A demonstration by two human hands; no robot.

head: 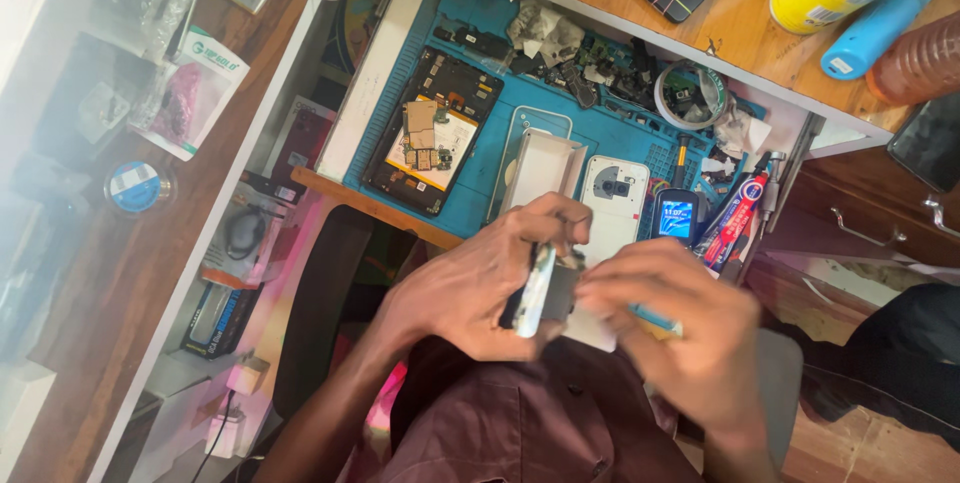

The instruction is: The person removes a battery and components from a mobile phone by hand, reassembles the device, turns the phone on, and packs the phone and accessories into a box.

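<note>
Head view:
Left hand point(470, 288): closed around a phone point(535, 291), held edge-on, long axis near upright.
Right hand point(680, 328): pinched on a blue tool point(655, 319) beside the phone's right edge.
Position: above the blue mat point(480, 3), tabletop behind.

Mat point(480, 18) crowded w/ opened phone point(433, 130), parts; front-left edge bare.

Left hand point(470, 288) grips a phone point(535, 293) edge-on while right hand point(680, 328) presses against it, above a blue repair mat point(480, 13) bearing an opened phone point(432, 133)
</note>
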